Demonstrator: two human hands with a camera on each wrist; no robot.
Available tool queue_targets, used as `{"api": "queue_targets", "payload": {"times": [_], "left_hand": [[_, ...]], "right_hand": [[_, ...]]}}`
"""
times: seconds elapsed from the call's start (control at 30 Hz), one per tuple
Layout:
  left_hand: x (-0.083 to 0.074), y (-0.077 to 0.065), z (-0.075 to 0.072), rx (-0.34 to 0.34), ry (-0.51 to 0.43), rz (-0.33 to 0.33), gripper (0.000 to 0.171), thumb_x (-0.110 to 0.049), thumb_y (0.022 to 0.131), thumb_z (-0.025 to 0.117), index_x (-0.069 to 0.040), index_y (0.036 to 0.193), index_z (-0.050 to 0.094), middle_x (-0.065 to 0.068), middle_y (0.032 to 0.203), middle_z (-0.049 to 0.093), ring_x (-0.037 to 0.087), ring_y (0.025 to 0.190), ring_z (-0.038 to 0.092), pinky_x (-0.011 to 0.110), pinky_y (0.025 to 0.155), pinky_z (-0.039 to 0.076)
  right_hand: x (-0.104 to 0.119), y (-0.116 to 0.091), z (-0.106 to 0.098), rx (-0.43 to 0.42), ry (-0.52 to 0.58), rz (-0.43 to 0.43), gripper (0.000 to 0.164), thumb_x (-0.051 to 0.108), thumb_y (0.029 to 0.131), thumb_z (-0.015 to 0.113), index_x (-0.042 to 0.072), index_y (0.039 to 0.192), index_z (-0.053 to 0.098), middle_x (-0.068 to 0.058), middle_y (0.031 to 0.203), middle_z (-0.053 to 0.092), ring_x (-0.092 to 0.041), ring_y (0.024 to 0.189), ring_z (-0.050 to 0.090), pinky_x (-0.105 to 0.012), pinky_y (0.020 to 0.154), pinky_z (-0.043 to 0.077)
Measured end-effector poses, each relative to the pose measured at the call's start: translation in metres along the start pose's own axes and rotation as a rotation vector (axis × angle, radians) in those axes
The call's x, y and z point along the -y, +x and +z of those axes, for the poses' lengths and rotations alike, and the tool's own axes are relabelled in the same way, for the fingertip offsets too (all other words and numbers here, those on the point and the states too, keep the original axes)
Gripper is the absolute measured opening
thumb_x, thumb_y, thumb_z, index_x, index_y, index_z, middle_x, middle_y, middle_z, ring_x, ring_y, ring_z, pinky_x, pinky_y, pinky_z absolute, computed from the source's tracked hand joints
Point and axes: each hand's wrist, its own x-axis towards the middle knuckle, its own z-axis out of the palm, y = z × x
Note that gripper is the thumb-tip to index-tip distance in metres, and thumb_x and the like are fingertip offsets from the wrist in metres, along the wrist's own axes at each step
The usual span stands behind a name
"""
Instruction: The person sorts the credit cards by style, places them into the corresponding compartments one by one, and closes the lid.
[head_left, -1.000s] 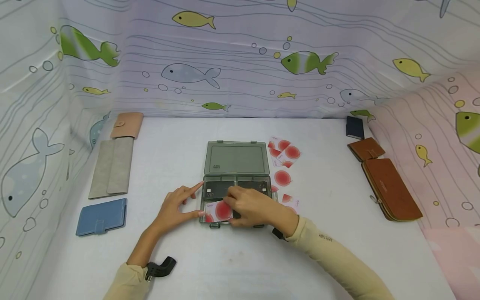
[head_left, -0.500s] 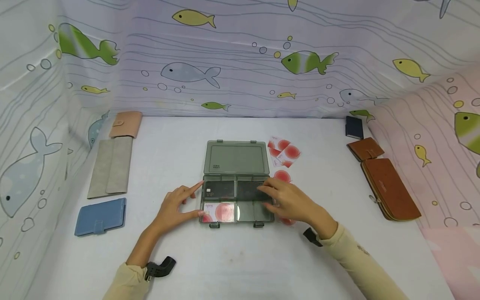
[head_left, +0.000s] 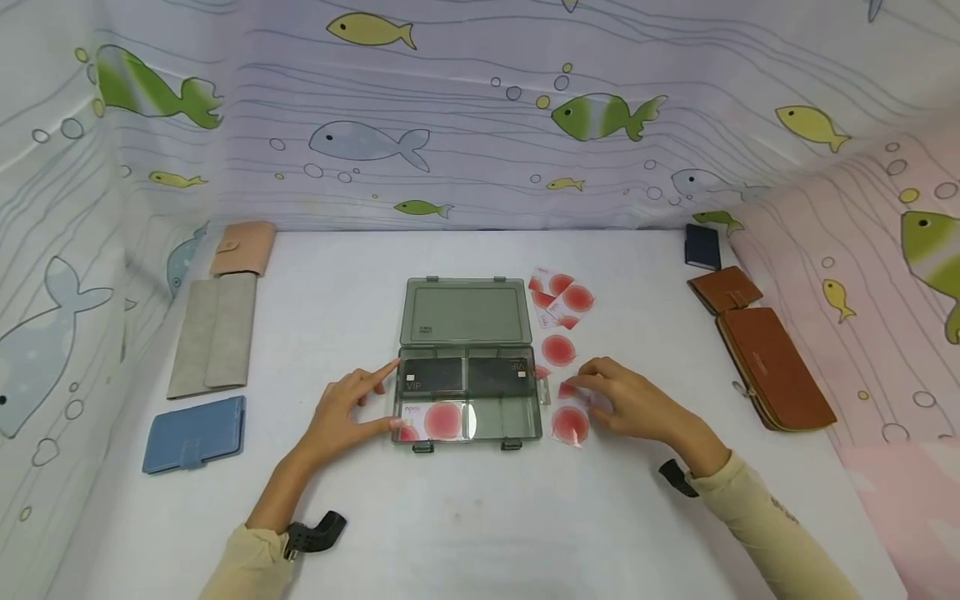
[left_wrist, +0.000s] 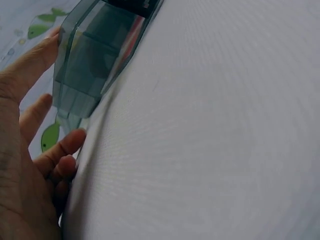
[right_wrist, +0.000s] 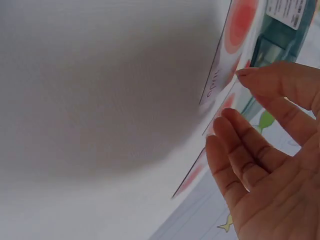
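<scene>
A translucent grey-green plastic case (head_left: 504,419) lies on the white table with its lid (head_left: 468,315) folded back. Two black VIP cards (head_left: 433,375) fill its back compartments. In the front left compartment is a white card with a red circle (head_left: 442,421). My left hand (head_left: 337,423) steadies the case's left side, thumb and index finger spread against its corners. My right hand (head_left: 633,404) hovers over the loose red-and-white cards (head_left: 571,425) to the right of the case. In the right wrist view, its thumb and fingers (right_wrist: 237,142) are apart, close to the cards' edges.
More red-circle cards (head_left: 573,300) lie farther back, some overlapping. At left are a pink wallet (head_left: 246,247), a grey one (head_left: 212,337) and a blue one (head_left: 195,435). A navy booklet (head_left: 702,247) and two brown wallets (head_left: 776,371) lie at right. Fish-print curtains enclose the table.
My right hand has let go of the red-circle card in the front left compartment and moved right, off the case, to the loose cards. My left hand stays at the case.
</scene>
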Motion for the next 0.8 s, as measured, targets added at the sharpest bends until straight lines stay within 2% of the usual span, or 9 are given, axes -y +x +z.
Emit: {"api": "queue_targets", "payload": {"times": [0.23,0.4,0.67,0.8], "left_hand": [[0.001,0.0,0.0,0.012,-0.009,-0.019,0.085,-0.035,0.075,0.084,-0.03,0.15,0.045,-0.005,0.096,0.053,0.01,0.076,0.036,0.038,0.076,0.024],[0.0,0.0,0.0,0.016,-0.019,-0.032,0.086,-0.034,0.075,0.085,-0.031,0.151,0.044,-0.006,0.097,0.053,0.01,0.077,0.037,0.038,0.077,0.024],[-0.002,-0.001,-0.001,0.022,-0.034,-0.043,0.087,-0.034,0.074,0.085,-0.032,0.151,0.044,-0.007,0.098,0.053,0.01,0.078,0.037,0.039,0.078,0.024],[-0.002,-0.001,-0.001,0.014,-0.036,-0.034,0.086,-0.032,0.074,0.085,-0.031,0.15,0.045,-0.006,0.097,0.054,0.01,0.077,0.037,0.039,0.077,0.024]], "right_hand": [[-0.005,0.006,-0.001,0.108,-0.031,-0.021,0.05,-0.004,0.077,0.073,0.013,0.123,0.071,-0.006,0.104,0.058,-0.016,0.093,0.05,-0.028,0.073,0.05],[-0.007,0.012,-0.005,0.176,-0.033,-0.003,0.054,-0.002,0.075,0.074,0.016,0.126,0.069,-0.005,0.102,0.054,-0.015,0.09,0.047,-0.024,0.068,0.047],[-0.012,0.008,-0.012,0.203,-0.051,0.05,0.047,0.01,0.076,0.083,0.016,0.12,0.068,-0.004,0.104,0.055,-0.017,0.094,0.05,-0.032,0.075,0.051],[-0.014,0.004,-0.013,0.183,-0.055,0.062,0.045,0.018,0.074,0.087,0.01,0.115,0.069,-0.005,0.106,0.056,-0.019,0.098,0.052,-0.036,0.081,0.053]]}}
